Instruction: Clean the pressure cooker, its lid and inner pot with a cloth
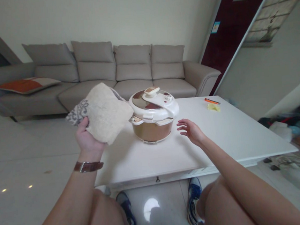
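Observation:
A folded, cream-coloured cloth [106,112] with a grey patterned corner is held up by my left hand [90,138], thumb on its near face. The cloth's right corner overlaps the left side of an electric pressure cooker [154,129]; whether they touch I cannot tell. The cooker stands upright on a white table [220,138], its white lid on and its lower body gold-brown. Just right of the cooker, my right hand [190,130] hangs above the tabletop with fingers apart and nothing in it.
An orange utility knife [212,101] and a crumpled yellow piece [213,107] lie at the table's far right. Behind stands a grey sofa [132,63] with an orange-and-white cushion [29,85]. Cluttered bags and cables [294,170] sit on the floor at the right.

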`<state>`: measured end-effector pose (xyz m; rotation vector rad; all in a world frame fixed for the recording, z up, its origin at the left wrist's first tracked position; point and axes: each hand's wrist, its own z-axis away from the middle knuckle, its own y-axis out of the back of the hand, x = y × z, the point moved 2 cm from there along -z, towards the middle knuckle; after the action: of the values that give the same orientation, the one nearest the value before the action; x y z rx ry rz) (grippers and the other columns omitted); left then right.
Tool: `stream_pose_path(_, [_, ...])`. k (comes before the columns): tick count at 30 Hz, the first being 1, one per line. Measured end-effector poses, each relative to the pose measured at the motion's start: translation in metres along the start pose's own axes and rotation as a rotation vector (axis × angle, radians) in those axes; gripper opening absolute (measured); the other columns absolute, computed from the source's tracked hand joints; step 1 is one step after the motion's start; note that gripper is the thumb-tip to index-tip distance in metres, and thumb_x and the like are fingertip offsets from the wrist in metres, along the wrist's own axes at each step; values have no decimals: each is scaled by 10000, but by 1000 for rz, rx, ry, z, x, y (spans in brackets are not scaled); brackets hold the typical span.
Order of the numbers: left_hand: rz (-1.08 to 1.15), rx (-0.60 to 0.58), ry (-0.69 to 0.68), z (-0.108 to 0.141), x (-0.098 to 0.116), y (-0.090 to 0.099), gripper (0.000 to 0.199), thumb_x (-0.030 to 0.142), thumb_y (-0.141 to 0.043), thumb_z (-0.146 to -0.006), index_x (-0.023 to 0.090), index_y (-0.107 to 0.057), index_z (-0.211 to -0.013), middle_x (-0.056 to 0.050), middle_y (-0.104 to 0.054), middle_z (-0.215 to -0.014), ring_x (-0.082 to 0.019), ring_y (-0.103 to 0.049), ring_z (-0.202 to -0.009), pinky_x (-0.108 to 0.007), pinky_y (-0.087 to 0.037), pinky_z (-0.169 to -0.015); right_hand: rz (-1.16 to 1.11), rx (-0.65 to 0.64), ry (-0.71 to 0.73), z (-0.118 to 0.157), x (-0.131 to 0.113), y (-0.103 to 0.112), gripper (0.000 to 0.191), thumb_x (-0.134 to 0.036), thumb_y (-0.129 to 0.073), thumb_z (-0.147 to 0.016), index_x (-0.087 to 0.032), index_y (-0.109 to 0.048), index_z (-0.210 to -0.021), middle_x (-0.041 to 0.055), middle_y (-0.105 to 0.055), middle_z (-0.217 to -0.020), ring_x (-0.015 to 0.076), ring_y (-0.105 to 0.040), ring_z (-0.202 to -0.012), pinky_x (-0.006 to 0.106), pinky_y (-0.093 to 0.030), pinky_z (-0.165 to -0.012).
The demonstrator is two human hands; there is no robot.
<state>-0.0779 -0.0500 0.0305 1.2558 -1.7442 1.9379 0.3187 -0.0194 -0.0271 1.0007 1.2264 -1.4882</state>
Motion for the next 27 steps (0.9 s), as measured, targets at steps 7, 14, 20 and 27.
stream_pose_path(7, [-70,182,-22,-5,-38,-1,322,183,-598,-907,176,-702,-1212,-58,-774,-1247,-221,-634,-1334,-405,-450,-1202,-174,-37,-56,-7,-3,-12,208,-384,-621,-942,-215,-701,-852,28,-768,-866,148,-704,-733,228,-526,-562])
stream_pose_path(14, [-189,166,121,17,-89,-15,252,217,-668,-888,167,-709,-1131,-111,-732,-1321,-251,-676,-1278,-403,-518,-1134,-353,-21,-47,-18,-11,-16,180,-333,-590,-967,-220,-680,-860,33,-767,-820,157,-727,-766,241,-584,-645])
stream_pose_path(20, [-231,160,119,21,-93,-17,253,213,-675,-877,163,-698,-1125,-123,-720,-1338,-262,-682,-1269,-409,-517,-1133,-494,-33,-134,-26,-14,-18,248,-285,-500,-1037,-192,-661,-873,70,-742,-767,140,-714,-712,218,-611,-679])
stream_pose_path(27, [-331,70,72,20,-104,-8,401,257,-774,-827,180,-677,-1208,-138,-676,-1411,-274,-622,-1354,-444,-442,-1199,-431,-127,-173,-35,-15,-19,184,-249,-621,-997,-210,-627,-818,22,-714,-713,118,-680,-633,207,-614,-655])
